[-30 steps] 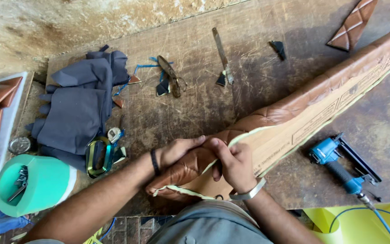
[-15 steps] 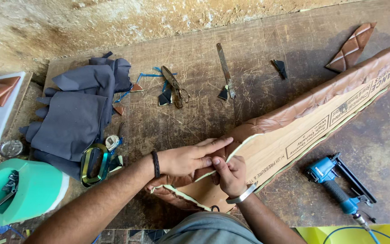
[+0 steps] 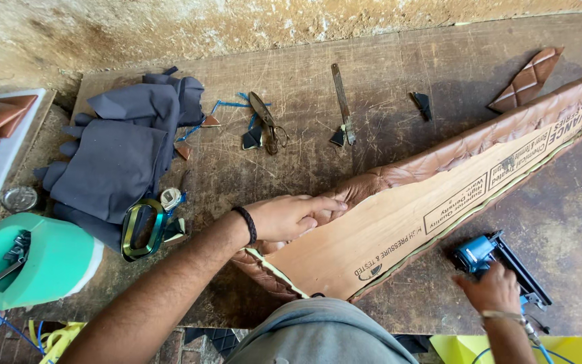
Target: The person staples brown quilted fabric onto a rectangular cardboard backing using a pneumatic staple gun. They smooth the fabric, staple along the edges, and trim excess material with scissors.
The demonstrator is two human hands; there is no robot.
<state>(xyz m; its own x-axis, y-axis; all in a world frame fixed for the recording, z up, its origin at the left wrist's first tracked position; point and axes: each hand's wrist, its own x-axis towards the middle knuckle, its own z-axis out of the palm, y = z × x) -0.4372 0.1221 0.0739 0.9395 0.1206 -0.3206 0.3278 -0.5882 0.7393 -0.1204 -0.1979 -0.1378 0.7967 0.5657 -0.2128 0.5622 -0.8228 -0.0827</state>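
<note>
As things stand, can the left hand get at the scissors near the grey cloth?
Probably yes. The left hand rests flat on the brown padded panel, and the scissors lie on bare table just beyond, with nothing in between.

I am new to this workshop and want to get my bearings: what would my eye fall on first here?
First, the long brown padded panel lying slantwise across the wooden table, its plywood back facing up. The left hand presses on its near end, while the right hand grips a blue staple gun. A heap of grey cloth lies at the left.
</note>
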